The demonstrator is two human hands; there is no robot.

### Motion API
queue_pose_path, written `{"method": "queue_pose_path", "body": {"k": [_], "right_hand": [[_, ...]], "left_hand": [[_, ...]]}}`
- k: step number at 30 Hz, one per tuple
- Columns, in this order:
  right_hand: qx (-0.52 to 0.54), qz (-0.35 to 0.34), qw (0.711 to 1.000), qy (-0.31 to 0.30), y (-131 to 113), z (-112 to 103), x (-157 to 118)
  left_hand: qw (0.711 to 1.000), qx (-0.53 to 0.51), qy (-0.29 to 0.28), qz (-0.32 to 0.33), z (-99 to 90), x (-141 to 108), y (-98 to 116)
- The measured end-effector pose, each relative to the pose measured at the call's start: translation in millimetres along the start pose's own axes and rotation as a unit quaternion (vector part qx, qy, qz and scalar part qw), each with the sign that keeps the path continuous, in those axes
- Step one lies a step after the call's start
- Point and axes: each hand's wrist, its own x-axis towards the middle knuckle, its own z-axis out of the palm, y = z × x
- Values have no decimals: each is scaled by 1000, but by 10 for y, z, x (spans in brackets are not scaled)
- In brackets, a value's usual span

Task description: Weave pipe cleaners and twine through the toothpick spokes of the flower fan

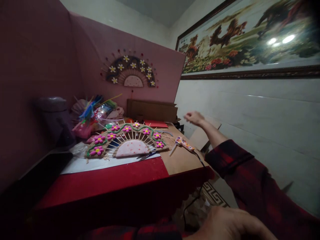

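Observation:
My right hand is stretched out past the table's right side, in front of the tiled wall. Its fingers look bent but are smeared by motion, and whether they hold anything cannot be made out. My left hand is low at the bottom edge, back upward, with most fingers out of sight. Nearest to the right hand on the table is a flower-patterned glue gun with a black cord. To its left stands a fan-shaped craft piece of sticks and burlap, with pink flowers, green trim and a pale spotted half-circle.
A similar fan with white flowers hangs on the pink panel. Craft supplies in plastic bags crowd the back left beside a dark cylindrical object. Cardboard leans at the back. A framed horse picture hangs right.

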Motion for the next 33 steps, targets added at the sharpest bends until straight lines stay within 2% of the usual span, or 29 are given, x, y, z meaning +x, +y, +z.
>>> {"method": "queue_pose_path", "body": {"k": [2, 4, 7, 10, 15, 18, 21, 23, 25, 28, 29, 30, 31, 32, 33], "right_hand": [[-35, -11, 996, -81, 17, 227, -119], [-64, -33, 990, -123, 89, 462, -299], [-85, -69, 985, -133, 243, 741, -561], [-84, -104, 986, -100, 372, 902, -692], [-73, -149, 984, -69, 470, 1012, -661], [-72, -145, 985, -54, 488, 1042, -620], [-75, -131, 988, -34, 469, 997, -596], [-82, -115, 990, -9, 382, 890, -606], [-86, -97, 991, 45, 171, 729, -687], [-47, -128, 980, 148, -438, 484, -1079], [46, -191, 959, 205, -699, 423, -1290], [150, -290, 921, 212, -967, 378, -1529], [244, -395, 873, 153, -1227, 348, -1779], [301, -502, 809, 52, -1464, 331, -2018], [310, -544, 780, 12, -1668, 325, -2226]], "left_hand": [[997, 36, 62, -21, -97, -4, 47], [989, 50, 131, -36, -249, -47, 105], [979, 72, 186, -39, -528, -171, 168], [968, 53, 233, -76, -773, -298, 182], [963, 87, 256, 5, -985, -390, 214], [961, 121, 248, 19, -1031, -377, 243], [953, 166, 253, 31, -1116, -340, 282], [935, 212, 281, 45, -1237, -317, 360], [902, 275, 329, 58, -1414, -298, 515], [802, 424, 413, 81, -1728, -248, 874], [759, 472, 439, 90, -1830, -219, 1010], [713, 514, 467, 97, -1926, -186, 1143], [675, 536, 498, 99, -2014, -151, 1269], [647, 548, 521, 91, -2096, -117, 1383], [624, 558, 541, 76, -2170, -90, 1485]]}}
